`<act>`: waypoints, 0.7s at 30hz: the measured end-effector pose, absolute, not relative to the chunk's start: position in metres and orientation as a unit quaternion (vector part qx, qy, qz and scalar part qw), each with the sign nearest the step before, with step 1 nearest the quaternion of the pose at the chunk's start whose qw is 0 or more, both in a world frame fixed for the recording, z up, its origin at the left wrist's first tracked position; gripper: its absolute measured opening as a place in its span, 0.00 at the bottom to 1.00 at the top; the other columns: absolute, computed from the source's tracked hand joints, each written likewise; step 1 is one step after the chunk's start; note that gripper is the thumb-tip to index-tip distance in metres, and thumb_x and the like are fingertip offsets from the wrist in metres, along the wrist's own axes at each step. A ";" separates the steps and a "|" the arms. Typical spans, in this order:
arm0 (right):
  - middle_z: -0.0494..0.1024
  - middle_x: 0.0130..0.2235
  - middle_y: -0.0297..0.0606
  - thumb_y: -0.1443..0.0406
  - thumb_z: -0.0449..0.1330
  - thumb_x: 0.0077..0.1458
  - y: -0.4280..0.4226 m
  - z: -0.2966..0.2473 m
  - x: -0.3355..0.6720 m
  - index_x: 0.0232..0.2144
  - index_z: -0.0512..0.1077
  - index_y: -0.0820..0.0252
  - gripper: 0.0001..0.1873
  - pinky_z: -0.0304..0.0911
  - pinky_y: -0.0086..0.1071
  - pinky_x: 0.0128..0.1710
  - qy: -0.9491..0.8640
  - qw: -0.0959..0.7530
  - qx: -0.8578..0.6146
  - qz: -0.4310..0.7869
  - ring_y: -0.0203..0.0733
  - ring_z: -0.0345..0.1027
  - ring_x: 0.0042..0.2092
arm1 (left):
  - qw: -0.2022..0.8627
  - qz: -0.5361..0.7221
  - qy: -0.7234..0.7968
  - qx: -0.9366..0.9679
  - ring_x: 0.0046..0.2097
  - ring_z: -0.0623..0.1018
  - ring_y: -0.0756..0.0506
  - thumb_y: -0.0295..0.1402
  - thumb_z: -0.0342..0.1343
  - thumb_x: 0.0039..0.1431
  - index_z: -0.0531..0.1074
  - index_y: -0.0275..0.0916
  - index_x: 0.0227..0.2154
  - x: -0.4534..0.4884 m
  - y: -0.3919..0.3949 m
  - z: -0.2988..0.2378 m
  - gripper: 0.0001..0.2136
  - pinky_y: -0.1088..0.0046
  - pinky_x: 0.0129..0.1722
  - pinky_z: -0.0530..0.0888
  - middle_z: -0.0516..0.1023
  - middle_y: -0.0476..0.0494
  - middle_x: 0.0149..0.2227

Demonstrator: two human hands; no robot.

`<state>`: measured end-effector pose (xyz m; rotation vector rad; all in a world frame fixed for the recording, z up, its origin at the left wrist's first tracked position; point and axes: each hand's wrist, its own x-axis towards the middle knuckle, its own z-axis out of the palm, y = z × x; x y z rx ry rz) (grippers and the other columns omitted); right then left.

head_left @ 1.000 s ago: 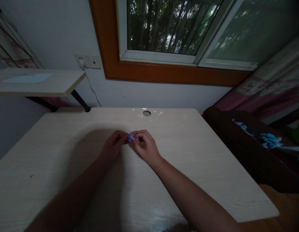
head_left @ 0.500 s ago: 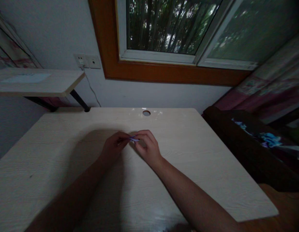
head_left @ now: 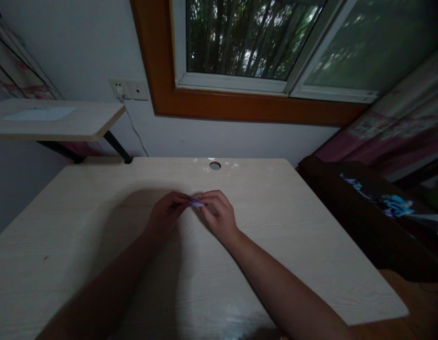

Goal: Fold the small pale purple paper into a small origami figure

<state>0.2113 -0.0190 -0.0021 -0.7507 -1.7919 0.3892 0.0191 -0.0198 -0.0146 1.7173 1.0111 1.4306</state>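
Note:
A small folded piece of purple paper [head_left: 196, 202] is pinched between both my hands, just above the middle of a pale wooden desk [head_left: 98, 226]. My left hand [head_left: 166, 212] grips its left end with curled fingers. My right hand [head_left: 219, 215] holds the right end between thumb and fingertips. Most of the paper is hidden by my fingers. The room is dim.
A round cable hole [head_left: 215, 165] sits near the desk's far edge. A raised side shelf [head_left: 56, 123] with a white sheet is at the left, a wall socket [head_left: 129, 89] behind it. A window [head_left: 254, 42] is above. A dark bed frame [head_left: 364, 217] stands right.
The purple paper has gone from a puffed shape to a flatter one between my fingertips. Both hands stayed in nearly the same spot, the right hand shifting slightly right.

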 end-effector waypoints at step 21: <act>0.77 0.41 0.40 0.66 0.63 0.58 -0.016 -0.005 0.211 0.41 0.76 0.52 0.07 0.69 0.41 0.45 -0.772 0.517 -0.337 0.151 0.43 0.71 0.44 | 0.219 0.484 0.410 0.741 0.42 0.79 0.48 0.30 0.57 0.61 0.74 0.40 0.36 0.021 -0.022 -0.011 0.03 0.72 0.41 0.78 0.79 0.43 0.40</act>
